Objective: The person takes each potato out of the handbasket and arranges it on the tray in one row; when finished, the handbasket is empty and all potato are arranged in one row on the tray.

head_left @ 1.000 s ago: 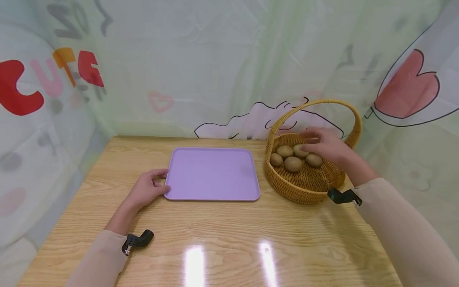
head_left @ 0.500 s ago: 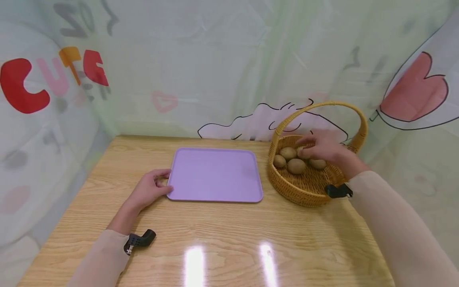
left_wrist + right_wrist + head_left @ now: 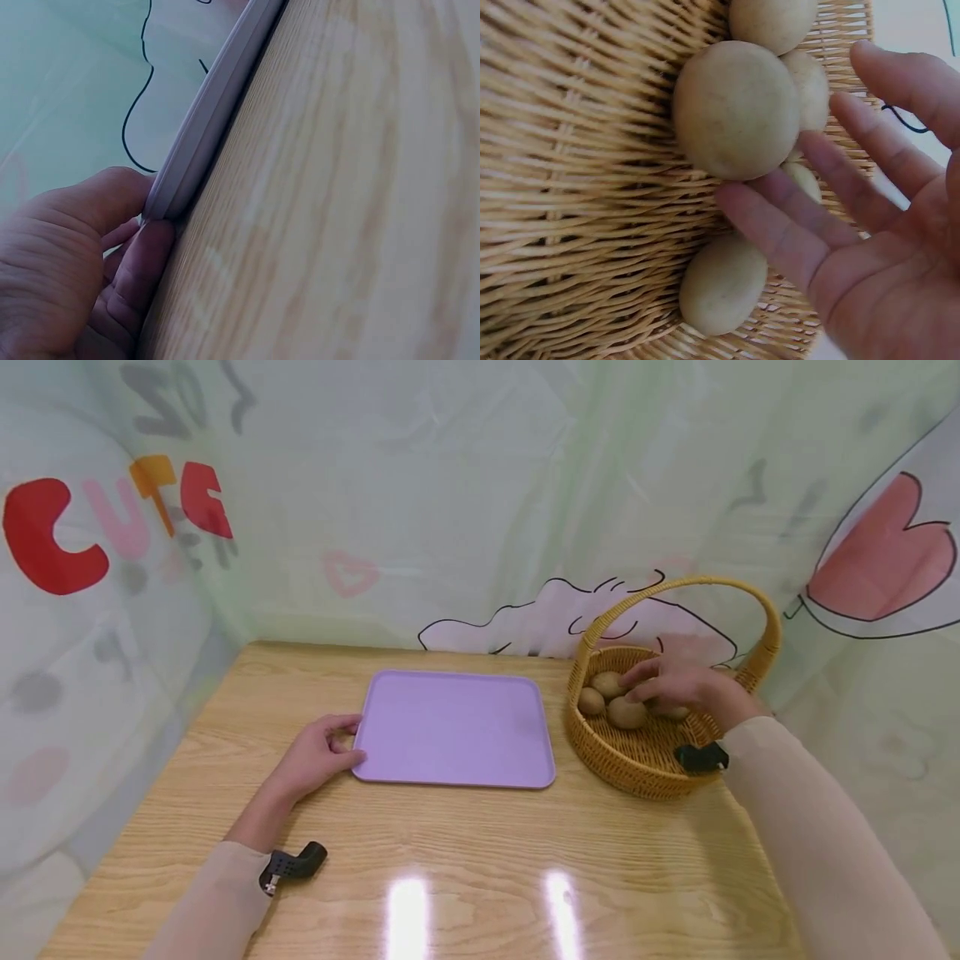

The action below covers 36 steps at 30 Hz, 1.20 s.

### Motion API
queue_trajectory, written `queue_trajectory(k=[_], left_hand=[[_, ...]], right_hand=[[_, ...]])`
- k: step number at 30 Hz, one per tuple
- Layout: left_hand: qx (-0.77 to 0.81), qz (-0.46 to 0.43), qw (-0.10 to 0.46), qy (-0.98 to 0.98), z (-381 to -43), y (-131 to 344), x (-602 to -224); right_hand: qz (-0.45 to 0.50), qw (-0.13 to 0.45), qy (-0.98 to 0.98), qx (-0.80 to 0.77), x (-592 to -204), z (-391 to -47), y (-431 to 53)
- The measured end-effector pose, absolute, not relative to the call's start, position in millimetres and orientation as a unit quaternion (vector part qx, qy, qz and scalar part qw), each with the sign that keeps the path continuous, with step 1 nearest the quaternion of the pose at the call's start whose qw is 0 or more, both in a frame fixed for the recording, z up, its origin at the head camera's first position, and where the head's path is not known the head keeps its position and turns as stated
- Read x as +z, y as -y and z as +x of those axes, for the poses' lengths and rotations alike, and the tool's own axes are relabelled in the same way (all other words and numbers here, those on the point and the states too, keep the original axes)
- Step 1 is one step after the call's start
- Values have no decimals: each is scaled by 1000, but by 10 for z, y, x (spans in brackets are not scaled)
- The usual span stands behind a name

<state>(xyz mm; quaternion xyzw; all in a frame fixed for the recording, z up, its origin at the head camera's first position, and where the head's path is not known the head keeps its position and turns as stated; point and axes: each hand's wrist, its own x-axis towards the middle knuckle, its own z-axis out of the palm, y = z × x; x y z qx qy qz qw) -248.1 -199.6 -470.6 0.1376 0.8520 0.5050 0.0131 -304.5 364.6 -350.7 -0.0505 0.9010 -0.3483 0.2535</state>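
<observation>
My left hand (image 3: 313, 758) pinches the left edge of a flat purple tray (image 3: 457, 727) on the table. In the left wrist view, the thumb lies on one side of the tray's rim (image 3: 199, 124) and a finger on the other. My right hand (image 3: 678, 683) reaches under the handle of a wicker basket (image 3: 622, 768). Inside are several brown, oval, potato-like pieces (image 3: 627, 713). The right wrist view shows fingers (image 3: 765, 232) spread and slightly bent beside the nearest round piece (image 3: 736, 111); whether the tips touch it is hard to tell. The hand partly hides pieces behind it.
The tall arched basket handle (image 3: 701, 581) rises over the right hand. Beneath everything lies a wooden table (image 3: 450, 852), with light glare near its front. A printed curtain (image 3: 420, 502) hangs along the back and sides. Each wrist bears a black device (image 3: 294, 862).
My right hand has moved lower and towards the front-left pieces in the basket. The left hand keeps its pinch on the tray. The whole view has shifted slightly.
</observation>
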Motion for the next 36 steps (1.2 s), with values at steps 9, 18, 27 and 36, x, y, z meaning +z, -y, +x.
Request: queue_trajectory(k=[9, 18, 27, 36], left_hand=[[500, 141, 8, -855, -2488, 2009, -4666], [510, 141, 7, -849, -2487, 2012, -4689], [511, 134, 5, -849, -2471, 1974, -4730], [503, 130, 3, -854, -2460, 1984, -4700]], right_hand=[[-37, 309, -871, -380, -3628, -3077, -3595], [-50, 284, -885, -366, -3635, -3055, -3512], [-55, 254, -910, -324, -3660, -3082, -3529], [-85, 197, -930, -300, -3477, -2951, -3553]])
